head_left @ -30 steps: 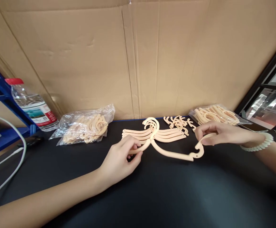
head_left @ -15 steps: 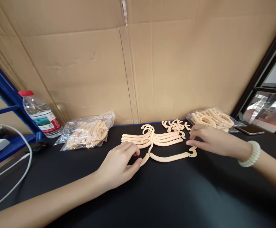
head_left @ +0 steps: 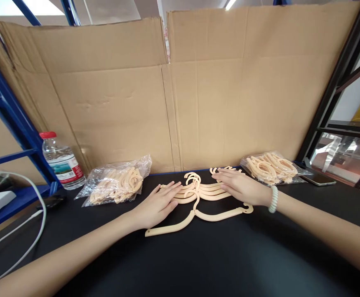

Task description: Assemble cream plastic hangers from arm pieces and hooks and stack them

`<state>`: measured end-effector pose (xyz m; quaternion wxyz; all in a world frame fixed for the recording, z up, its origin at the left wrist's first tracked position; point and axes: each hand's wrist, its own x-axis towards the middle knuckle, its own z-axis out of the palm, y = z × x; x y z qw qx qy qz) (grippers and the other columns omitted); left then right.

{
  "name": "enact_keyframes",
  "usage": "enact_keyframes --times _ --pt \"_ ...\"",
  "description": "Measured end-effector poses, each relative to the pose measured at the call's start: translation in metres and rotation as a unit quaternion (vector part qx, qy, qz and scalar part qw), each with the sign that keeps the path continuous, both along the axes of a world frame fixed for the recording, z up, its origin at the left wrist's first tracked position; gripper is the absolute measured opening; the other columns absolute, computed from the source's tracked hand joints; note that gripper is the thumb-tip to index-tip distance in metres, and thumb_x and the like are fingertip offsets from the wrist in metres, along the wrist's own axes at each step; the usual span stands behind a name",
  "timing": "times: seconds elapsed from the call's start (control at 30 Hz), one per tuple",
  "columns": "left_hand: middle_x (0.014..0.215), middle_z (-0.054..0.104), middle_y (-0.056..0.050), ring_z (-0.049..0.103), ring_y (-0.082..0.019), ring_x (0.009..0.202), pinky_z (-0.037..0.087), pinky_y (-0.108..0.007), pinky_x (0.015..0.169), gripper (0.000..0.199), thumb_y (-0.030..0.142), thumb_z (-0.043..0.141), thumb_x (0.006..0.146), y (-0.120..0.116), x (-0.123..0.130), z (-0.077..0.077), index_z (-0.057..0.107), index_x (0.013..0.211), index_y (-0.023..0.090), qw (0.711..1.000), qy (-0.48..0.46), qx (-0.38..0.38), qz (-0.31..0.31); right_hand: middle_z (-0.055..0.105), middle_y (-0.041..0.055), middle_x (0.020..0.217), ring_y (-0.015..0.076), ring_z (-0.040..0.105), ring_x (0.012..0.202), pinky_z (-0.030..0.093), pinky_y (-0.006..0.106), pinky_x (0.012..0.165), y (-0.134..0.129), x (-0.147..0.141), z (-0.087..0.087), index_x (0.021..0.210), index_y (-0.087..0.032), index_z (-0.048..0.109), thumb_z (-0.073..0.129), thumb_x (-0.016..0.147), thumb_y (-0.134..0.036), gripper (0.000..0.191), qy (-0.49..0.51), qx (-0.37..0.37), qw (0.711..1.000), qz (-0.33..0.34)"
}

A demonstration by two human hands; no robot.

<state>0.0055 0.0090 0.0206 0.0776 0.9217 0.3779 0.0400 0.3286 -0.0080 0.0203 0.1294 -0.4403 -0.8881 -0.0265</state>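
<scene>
Left hand (head_left: 157,207) and right hand (head_left: 244,187), both flattened, lie over stacked hangers (head_left: 212,197), perhaps touching.

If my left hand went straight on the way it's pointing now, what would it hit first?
Your left hand would probably meet the stacked hangers: its fingers overlap their left arms in view, with their hooks just ahead. Touching or hovering, I can't tell.

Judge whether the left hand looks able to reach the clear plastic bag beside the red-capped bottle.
Probably yes: only black tabletop shows between the left hand and the bag.
</scene>
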Motion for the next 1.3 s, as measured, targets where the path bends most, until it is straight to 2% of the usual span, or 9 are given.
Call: enact_keyframes --times 0.13,0.23,0.43,0.63,0.73,0.87,1.1,1.2,1.3 --pt "0.158 0.024 -0.004 0.018 -0.024 0.147 0.018 -0.053 0.117 0.050 0.036 0.025 0.103 0.000 -0.002 -0.001 0.022 0.152 0.027 1.000 0.008 0.016 -0.023 0.060 0.0157 0.132 0.0318 0.040 0.135 0.035 0.051 0.110 0.029 -0.002 0.003 0.130 -0.010 0.059 0.034 0.098 -0.031 0.045 -0.019 -0.016 1.000 0.004" --pt "0.157 0.028 -0.005 0.022 -0.024 0.146 0.023 -0.052 0.116 0.048 0.032 0.026 0.103 0.003 -0.007 -0.004 0.025 0.151 0.028 0.999 -0.009 0.031 -0.037 0.064 0.0166 0.124 0.0317 0.048 0.129 0.040 0.051 0.106 0.036 0.003 0.001 0.125 -0.011 0.063 0.035 0.098 -0.029 0.043 -0.012 -0.009 1.000 -0.009" --pt "0.153 0.035 -0.008 0.029 -0.024 0.143 0.029 -0.050 0.114 0.047 0.026 0.030 0.101 0.015 -0.014 -0.011 0.032 0.149 0.025 0.996 -0.036 0.067 -0.035 0.065 0.0174 0.120 0.0304 0.054 0.122 0.045 0.050 0.101 0.026 0.021 0.003 0.117 -0.013 0.067 0.032 0.099 -0.030 0.042 0.017 0.007 0.999 -0.031" --pt "0.153 0.036 -0.008 0.030 -0.025 0.143 0.029 -0.049 0.114 0.047 0.027 0.030 0.101 0.023 -0.014 -0.015 0.036 0.147 0.023 0.996 -0.046 0.080 -0.013 0.053 0.0167 0.140 0.0291 0.043 0.134 0.037 0.046 0.111 0.009 -0.008 0.000 0.138 -0.010 0.050 0.043 0.097 -0.041 0.051 0.016 -0.005 1.000 0.011" --pt "0.153 0.036 -0.008 0.029 -0.024 0.143 0.028 -0.050 0.114 0.047 0.027 0.028 0.101 0.024 -0.014 -0.015 0.035 0.148 0.022 0.996 -0.037 0.079 -0.007 0.052 0.0174 0.141 0.0281 0.045 0.133 0.038 0.043 0.111 0.013 -0.025 -0.005 0.136 -0.009 0.051 0.046 0.096 -0.031 0.046 -0.009 -0.014 0.999 0.043" --pt "0.153 0.037 -0.008 0.030 -0.025 0.143 0.027 -0.053 0.114 0.047 0.026 0.026 0.101 0.024 -0.013 -0.012 0.036 0.147 0.023 0.996 -0.021 0.084 0.007 0.058 0.0210 0.133 0.0303 0.055 0.124 0.043 0.046 0.106 0.027 -0.033 -0.007 0.127 -0.006 0.059 0.043 0.095 -0.018 0.037 -0.024 0.007 0.999 0.046" --pt "0.150 0.042 -0.008 0.033 -0.026 0.141 0.026 -0.056 0.112 0.046 0.025 0.029 0.099 0.033 -0.005 -0.009 0.042 0.143 0.025 0.995 -0.016 0.100 0.020 0.062 0.0217 0.126 0.0315 0.058 0.118 0.043 0.051 0.101 0.039 -0.031 -0.010 0.124 -0.007 0.060 0.037 0.096 -0.013 0.037 -0.032 0.053 0.998 0.033" --pt "0.148 0.046 -0.008 0.037 -0.026 0.139 0.026 -0.056 0.112 0.045 0.024 0.032 0.097 0.039 0.001 -0.008 0.045 0.141 0.027 0.994 -0.018 0.104 0.020 0.062 0.0212 0.124 0.0322 0.057 0.117 0.043 0.052 0.100 0.037 -0.029 -0.011 0.121 -0.008 0.061 0.037 0.095 -0.013 0.036 -0.032 0.062 0.997 0.027" --pt "0.150 0.043 -0.010 0.037 -0.028 0.140 0.026 -0.057 0.112 0.046 0.023 0.033 0.096 0.037 0.004 -0.003 0.044 0.141 0.023 0.992 -0.030 0.118 0.025 0.059 0.0216 0.127 0.0316 0.054 0.120 0.042 0.051 0.100 0.026 -0.027 -0.004 0.123 -0.008 0.059 0.037 0.095 -0.013 0.036 -0.026 0.069 0.997 0.022"
